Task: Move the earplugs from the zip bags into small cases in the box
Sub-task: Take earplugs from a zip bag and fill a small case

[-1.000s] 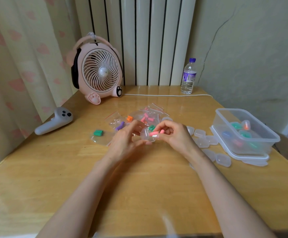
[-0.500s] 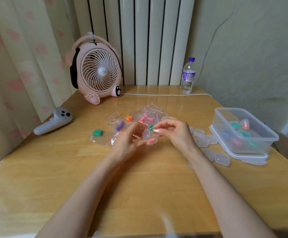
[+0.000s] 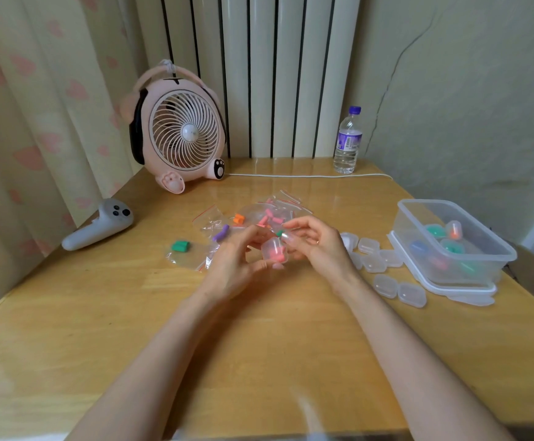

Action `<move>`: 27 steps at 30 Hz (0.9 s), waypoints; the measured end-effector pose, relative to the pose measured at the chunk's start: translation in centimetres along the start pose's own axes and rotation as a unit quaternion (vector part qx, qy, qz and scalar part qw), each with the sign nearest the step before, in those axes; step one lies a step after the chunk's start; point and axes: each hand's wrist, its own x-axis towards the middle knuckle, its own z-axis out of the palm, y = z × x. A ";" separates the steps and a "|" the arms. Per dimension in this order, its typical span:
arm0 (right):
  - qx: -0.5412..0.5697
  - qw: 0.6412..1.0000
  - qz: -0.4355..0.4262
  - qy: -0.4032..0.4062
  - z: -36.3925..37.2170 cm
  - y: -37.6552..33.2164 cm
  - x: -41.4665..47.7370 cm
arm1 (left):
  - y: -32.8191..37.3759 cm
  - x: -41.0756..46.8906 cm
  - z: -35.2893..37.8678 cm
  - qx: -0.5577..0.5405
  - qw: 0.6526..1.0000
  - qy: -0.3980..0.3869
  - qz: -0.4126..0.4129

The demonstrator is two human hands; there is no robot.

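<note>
Just the one head view here, so this is all from that. Progress looks like somewhere in the middle: the box (image 3: 428, 201) on the right already has several filled cases in it, with green, orange, blue and pinkish bits showing through the plastic. A bunch of empty cases (image 3: 383, 265) sit on the table (image 3: 259, 345) just beside it. There are loose earplugs in the zip bags (image 3: 259, 218) too: a green one (image 3: 180, 246), a purple one (image 3: 221, 233), an orange one (image 3: 238, 219) and some pink ones further back, so plenty left to do. Right now the person has a small case (image 3: 275, 252) up off the table between both hands. The left hand (image 3: 230, 265) has its fingers curled round the case from below, and the right hand (image 3: 318, 246) is pinching at its top edge with the fingertips. The pink earplugs (image 3: 276, 254) are inside it. Can't tell if the lid is snapped shut. Versus a second ago, those pink plugs were sticking out sideways from the right fingers at the case mouth, and now they're tucked in. The hands have barely shifted otherwise. This case isn't in the box yet.
</note>
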 end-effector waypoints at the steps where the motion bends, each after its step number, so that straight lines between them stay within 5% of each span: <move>1: 0.020 0.999 0.024 -0.022 0.0 -0.2 -0.2 | -0.1 0.0 0.0 0.011 1.000 0.005 0.004; 7: 0.025 0.997 0.045 -0.054 0.6 -0.3 -0.6 | -0.4 0.0 0.1 0.028 1.000 -0.009 0.007; 12: 0.009 0.999 0.031 -0.007 -0.2 -0.3 -0.3 | -1.3 0.1 -0.7 0.123 0.985 0.114 -0.030; 19: -0.006 1.000 0.022 0.017 -0.3 -0.4 -0.2 | -2.4 -0.1 0.3 0.303 0.947 -0.048 -0.091; 27: -0.073 0.997 0.012 0.012 -0.1 -0.6 -0.2 | -1.2 -0.2 0.3 0.324 0.944 0.051 -0.033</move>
